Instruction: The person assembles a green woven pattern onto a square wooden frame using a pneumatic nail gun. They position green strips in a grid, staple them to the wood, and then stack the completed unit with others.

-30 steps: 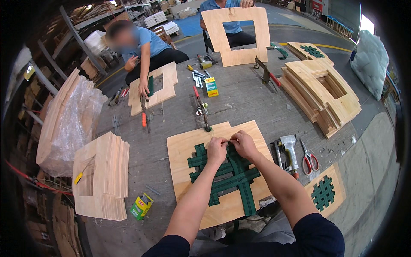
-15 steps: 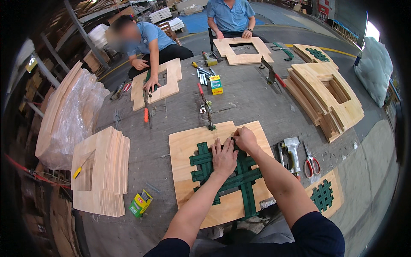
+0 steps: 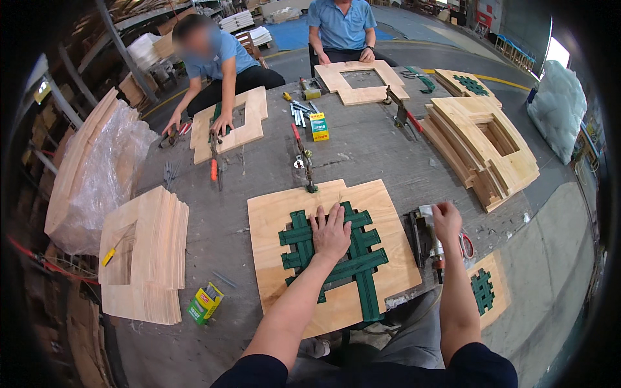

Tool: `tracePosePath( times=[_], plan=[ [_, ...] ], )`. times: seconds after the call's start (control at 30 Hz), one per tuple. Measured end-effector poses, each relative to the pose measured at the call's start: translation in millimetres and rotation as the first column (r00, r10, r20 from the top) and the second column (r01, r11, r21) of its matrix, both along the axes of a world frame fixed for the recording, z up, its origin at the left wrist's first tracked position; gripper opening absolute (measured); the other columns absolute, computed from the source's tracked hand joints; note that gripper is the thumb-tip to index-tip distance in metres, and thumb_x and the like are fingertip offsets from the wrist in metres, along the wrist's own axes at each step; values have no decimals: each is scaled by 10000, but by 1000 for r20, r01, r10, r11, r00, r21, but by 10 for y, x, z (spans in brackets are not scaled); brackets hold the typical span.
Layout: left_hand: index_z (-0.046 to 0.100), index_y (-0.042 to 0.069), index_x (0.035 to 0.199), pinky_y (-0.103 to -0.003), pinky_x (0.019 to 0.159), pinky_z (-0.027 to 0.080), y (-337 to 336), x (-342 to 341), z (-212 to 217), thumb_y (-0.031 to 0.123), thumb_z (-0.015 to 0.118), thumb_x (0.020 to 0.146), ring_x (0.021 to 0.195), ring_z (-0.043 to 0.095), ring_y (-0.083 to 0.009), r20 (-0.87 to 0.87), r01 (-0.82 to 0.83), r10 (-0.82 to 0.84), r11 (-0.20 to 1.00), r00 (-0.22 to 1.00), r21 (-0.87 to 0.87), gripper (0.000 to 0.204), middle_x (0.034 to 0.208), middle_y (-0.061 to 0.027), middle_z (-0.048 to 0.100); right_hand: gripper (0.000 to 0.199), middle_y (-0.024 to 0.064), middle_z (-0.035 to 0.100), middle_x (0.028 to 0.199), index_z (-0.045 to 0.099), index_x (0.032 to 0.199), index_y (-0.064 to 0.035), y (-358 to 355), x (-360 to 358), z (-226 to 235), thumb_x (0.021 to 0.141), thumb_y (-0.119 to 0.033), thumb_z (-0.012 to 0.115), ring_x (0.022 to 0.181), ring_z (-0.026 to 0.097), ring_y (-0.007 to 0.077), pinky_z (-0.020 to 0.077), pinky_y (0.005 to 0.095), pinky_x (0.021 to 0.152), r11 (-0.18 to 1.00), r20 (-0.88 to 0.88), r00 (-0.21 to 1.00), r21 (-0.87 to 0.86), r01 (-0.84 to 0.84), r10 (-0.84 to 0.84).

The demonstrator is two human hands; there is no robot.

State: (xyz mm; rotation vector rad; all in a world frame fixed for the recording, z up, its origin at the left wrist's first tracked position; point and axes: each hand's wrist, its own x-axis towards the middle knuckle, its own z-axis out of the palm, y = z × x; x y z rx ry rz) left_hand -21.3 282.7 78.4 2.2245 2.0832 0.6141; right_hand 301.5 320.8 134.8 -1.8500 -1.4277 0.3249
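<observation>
Two hands work apart: left hand (image 3: pixel 331 231) spread flat on the green lattice insert (image 3: pixel 336 255) in its square plywood panel (image 3: pixel 272 213), right hand (image 3: pixel 447 218) closed around the grey power tool (image 3: pixel 424 233) beside the panel's edge.

Single head-worn fisheye view, steeply downward and forward over the near worktable (image 3: pixel 362 149), rim bent.

The wooden board (image 3: pixel 330 255) is light tan, and the lattice piece (image 3: pixel 362 258) set in it is dark green with a criss-cross pattern. The counter (image 3: pixel 362 155) is grey. A little box (image 3: pixel 205 302) is yellow and green. Another small box (image 3: pixel 317 126) is yellow and green too. Two people's shirts (image 3: pixel 341 22) are blue. The clamp handle (image 3: pixel 213 170) is orange.
</observation>
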Motion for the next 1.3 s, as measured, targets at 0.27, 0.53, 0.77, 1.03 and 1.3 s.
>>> tracePosePath(
  times=[0.27, 0.53, 0.77, 1.03, 1.3],
  plan=[
    [461, 96, 1527, -645, 1245, 136, -11, -41, 66, 400, 465, 1066, 1514, 269, -447, -15, -10, 9, 999, 1000, -53, 552, 1633, -49, 394, 458, 207, 746, 860, 731, 979, 49, -200, 208, -133, 742, -322, 856, 796, 728, 325, 548, 432, 737, 881, 0, 999, -472, -38, 43],
    [458, 111, 1532, -630, 1257, 125, 34, 25, 97, 410, 473, 1058, 1527, 251, -427, 30, 1, 1, 999, 1000, -51, 560, 1640, -37, 384, 368, 104, 674, 837, 646, 1016, 17, -137, 397, -126, 753, -174, 819, 678, 660, 263, 539, 405, 633, 942, -400, 915, -288, -172, 45],
    [479, 115, 1519, -604, 1263, 143, 10, -17, 89, 395, 491, 1042, 1528, 256, -419, 72, -21, 24, 999, 997, -48, 554, 1628, -25, 399, 407, 72, 614, 863, 590, 1112, -34, -185, -453, 844, 884, -300, 796, 625, 593, 177, 488, 362, 520, 852, -704, 709, -344, -395, 45],
    [516, 123, 1492, -613, 1251, 171, 28, -42, 100, 380, 511, 1026, 1509, 289, -438, 57, -20, 22, 999, 998, -34, 533, 1613, -27, 424, 418, 123, 642, 1000, 594, 1218, -14, 179, -1625, 733, 957, -306, 739, 703, 612, 190, 526, 377, 588, 758, -672, 729, -404, -512, 134],
    [547, 130, 1467, -615, 1249, 166, 35, -86, 43, 380, 525, 1009, 1507, 290, -435, 81, -28, 30, 999, 996, -25, 523, 1600, -9, 448, 369, 96, 643, 969, 624, 1185, -8, 344, -1908, 471, 956, -276, 733, 651, 611, 186, 526, 352, 562, 727, -627, 750, -413, -549, 210]
  ],
)
